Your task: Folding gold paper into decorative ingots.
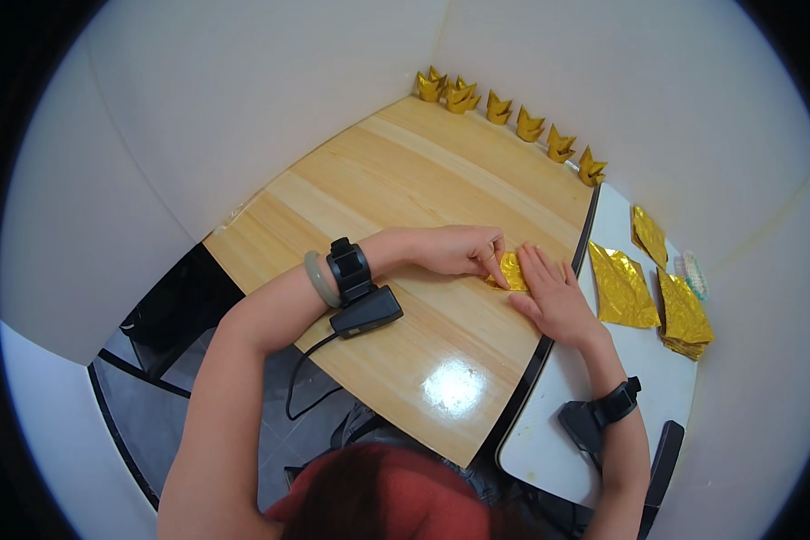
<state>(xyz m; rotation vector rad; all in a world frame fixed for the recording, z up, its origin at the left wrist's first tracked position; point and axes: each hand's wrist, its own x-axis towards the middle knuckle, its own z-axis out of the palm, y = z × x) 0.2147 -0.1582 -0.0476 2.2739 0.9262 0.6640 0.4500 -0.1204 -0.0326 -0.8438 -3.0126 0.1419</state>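
Observation:
A small folded piece of gold foil paper (511, 271) lies on the wooden tabletop, between my two hands. My left hand (459, 251) comes in from its left, fingers mostly curled, with the fingertips pinched down at the paper's left edge. On the paper's right side rests my right hand (553, 292), laid flat with its fingers stretched out over that edge. Part of the paper is covered by both hands. Each wrist wears a black strap device, and a pale bangle circles my left forearm.
Several folded gold crown-like shapes (499, 108) stand along the table's far edge by the wall. On the white side table (549, 441) are a loose gold sheet (623, 286), stacked gold sheets (684, 310), another gold piece (648, 234) and a white-and-teal object (694, 274). A dark gap separates the tables.

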